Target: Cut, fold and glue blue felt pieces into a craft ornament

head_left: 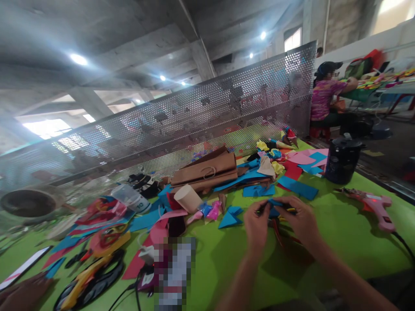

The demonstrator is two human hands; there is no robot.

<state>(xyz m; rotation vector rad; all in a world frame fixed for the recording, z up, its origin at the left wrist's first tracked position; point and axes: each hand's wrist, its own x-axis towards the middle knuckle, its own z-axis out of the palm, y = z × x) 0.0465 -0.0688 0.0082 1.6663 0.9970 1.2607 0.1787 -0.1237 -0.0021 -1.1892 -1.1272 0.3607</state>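
Observation:
Both hands meet over the green table [337, 242], right of centre. My left hand [257, 222] pinches one side of a small blue piece [275, 209], its fingers closed. The other side of the piece is between the closed fingers of my right hand [300, 218]. Below and between the hands lies something with red-orange handles [278, 233], partly hidden by my right hand. A folded blue shape [231, 217] rests on the table just left of my left hand.
A pink glue gun [372, 205] lies at the right, with a dark canister [343, 160] behind it. Brown sheets [207, 170], coloured scraps and a white cylinder [187, 198] fill the back. Scissors [94, 276] lie front left. Beyond a perforated screen [194, 112] sits a person.

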